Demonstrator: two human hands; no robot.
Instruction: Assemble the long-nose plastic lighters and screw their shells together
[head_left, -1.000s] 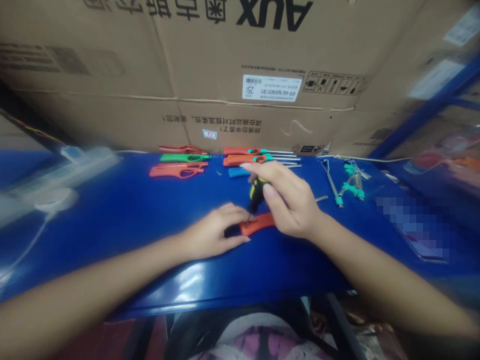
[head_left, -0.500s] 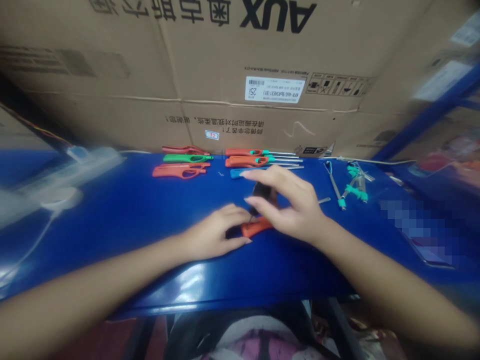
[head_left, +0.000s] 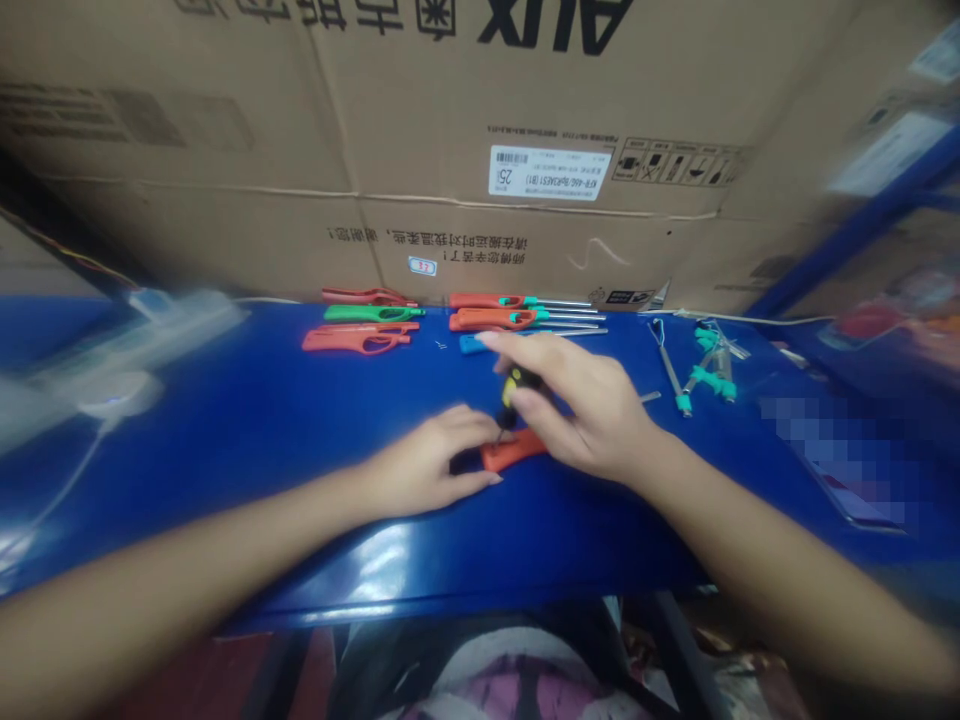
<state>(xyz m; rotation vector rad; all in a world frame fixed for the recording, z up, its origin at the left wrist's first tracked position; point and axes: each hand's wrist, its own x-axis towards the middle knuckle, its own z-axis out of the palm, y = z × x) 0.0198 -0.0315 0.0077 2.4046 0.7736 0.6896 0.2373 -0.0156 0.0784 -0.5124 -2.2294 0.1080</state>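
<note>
An orange lighter (head_left: 514, 452) lies on the blue table under my hands. My left hand (head_left: 431, 462) grips its left end between thumb and fingers. In my right hand (head_left: 581, 400) is a short black-and-yellow screwdriver (head_left: 512, 392), held upright with the fingers wrapped round its handle. Its tip points down onto the left part of the lighter, close to my left fingertips. The right end of the lighter is hidden behind my right hand. Just beyond that hand lies a blue lighter (head_left: 471, 344), partly covered by the fingers.
Orange lighters with metal tubes (head_left: 480, 319) lie at the back. Left of them are red and green lighter bodies (head_left: 367, 314) and tiny metal bits (head_left: 441, 345). Loose tubes with teal parts (head_left: 705, 375) and a phone (head_left: 855, 480) lie right; a power strip (head_left: 180, 325) left. A cardboard box (head_left: 420, 120) stands behind.
My right hand's fingers have shifted on the screwdriver's handle, which now shows its yellow part. My left hand and the lighter stay about where they were.
</note>
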